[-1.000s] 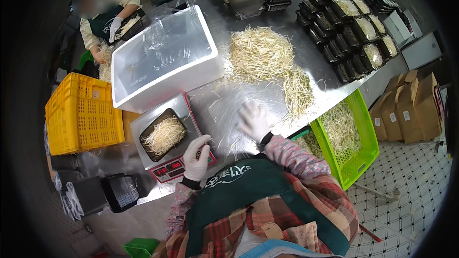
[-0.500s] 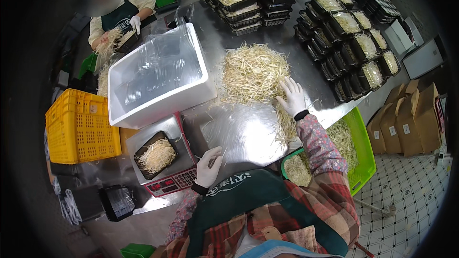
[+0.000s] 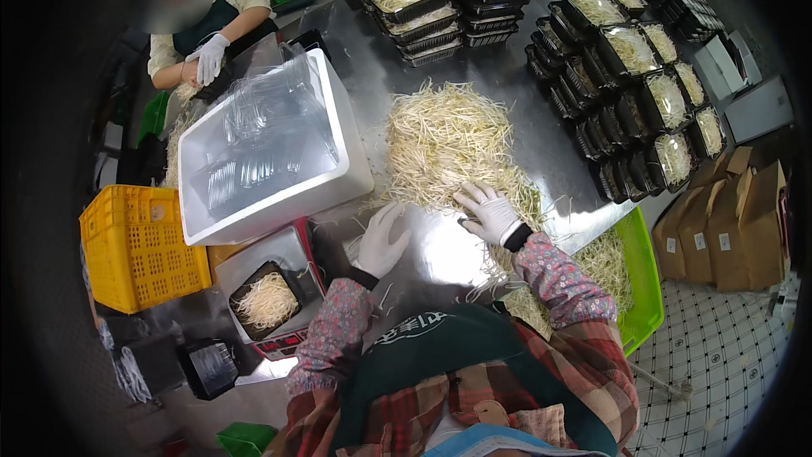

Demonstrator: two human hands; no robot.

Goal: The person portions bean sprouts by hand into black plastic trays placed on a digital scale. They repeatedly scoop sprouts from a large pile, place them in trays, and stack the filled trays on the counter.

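Observation:
A large pile of bean sprouts lies on the metal table. My right hand, in a white glove, rests on the pile's near edge with its fingers spread. My left hand, also gloved, hovers over the table near the pile's lower left, open, with nothing visible in it. To its left a black plastic tray filled with sprouts stands on a red and silver scale. My left forearm partly covers the scale's keypad.
A white foam box holds clear plastic lids. Filled trays are stacked at the back and right. A yellow crate stands left; a green basket with sprouts sits right. Across the table, a co-worker's gloved hand is over a tray.
My right hand has moved left and nearer, onto the pile's front edge. My left hand has moved away from the scale, up toward the pile. The co-worker's hands have come together.

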